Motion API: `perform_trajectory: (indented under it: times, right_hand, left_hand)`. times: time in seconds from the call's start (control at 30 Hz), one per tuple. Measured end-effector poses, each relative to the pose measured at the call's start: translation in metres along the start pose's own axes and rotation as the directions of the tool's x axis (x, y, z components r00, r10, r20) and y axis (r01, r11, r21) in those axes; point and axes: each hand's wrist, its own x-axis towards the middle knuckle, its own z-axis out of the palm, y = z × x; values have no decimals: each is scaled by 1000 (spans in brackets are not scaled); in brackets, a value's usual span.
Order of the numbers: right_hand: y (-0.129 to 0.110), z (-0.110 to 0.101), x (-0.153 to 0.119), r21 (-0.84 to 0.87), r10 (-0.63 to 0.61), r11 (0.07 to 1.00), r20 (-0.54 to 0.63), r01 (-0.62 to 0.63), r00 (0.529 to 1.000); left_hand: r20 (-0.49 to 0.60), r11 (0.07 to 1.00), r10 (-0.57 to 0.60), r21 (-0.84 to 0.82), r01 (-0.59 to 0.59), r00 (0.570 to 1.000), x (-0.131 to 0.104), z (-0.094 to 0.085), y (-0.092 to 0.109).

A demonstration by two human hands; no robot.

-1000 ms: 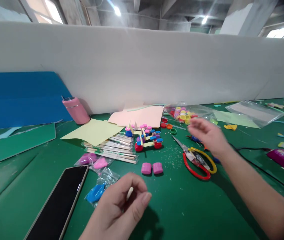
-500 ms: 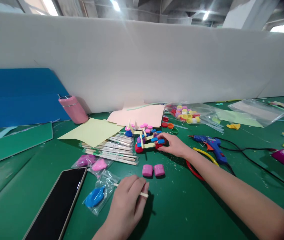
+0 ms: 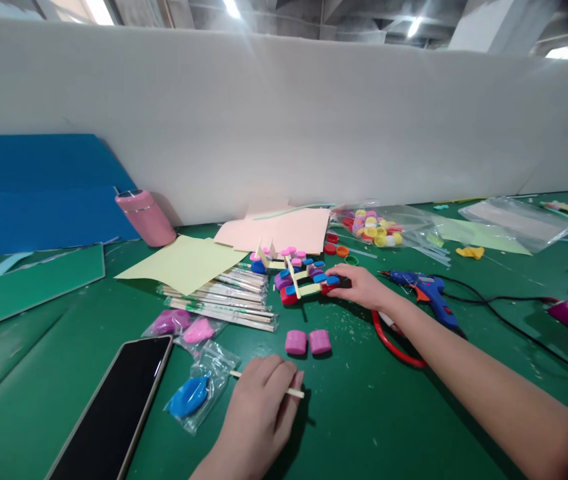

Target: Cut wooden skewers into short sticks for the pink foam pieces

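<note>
My left hand (image 3: 263,403) is closed around a thin pale wooden stick (image 3: 295,393), whose two ends poke out on either side of the fingers. Farther away, my right hand (image 3: 357,287) pinches the right end of a small craft piece (image 3: 309,290) made of a pale stick with red caps and blue clay pads at its ends. Similar small pieces with purple caps (image 3: 282,281) and pink clay pads (image 3: 290,252) stand right behind it. Between the hands, two pink caps (image 3: 296,343) sit side by side on the green table (image 3: 364,407).
On the left lie a phone (image 3: 114,407), bagged blue clay (image 3: 189,397), packs of sticks (image 3: 229,303) and yellow paper (image 3: 181,263); a pink cup (image 3: 147,219) stands behind. Rightward are a blue glue gun (image 3: 427,292), red pliers-like handle (image 3: 394,350) and bagged caps (image 3: 371,228).
My right hand has drawn the red-and-blue craft piece slightly right and nearer, apart from the others. My left hand has shifted a little right with its stick. The yellow handle is now hidden behind my forearm.
</note>
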Motion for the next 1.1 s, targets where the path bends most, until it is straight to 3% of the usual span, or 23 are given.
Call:
perform_trajectory:
  times: [1.1]
  right_hand:
    - [0,-6,1,-31,59,998,49,-57,997]
  left_hand:
    - [23,999,13,30,-14,1000,1,0,3]
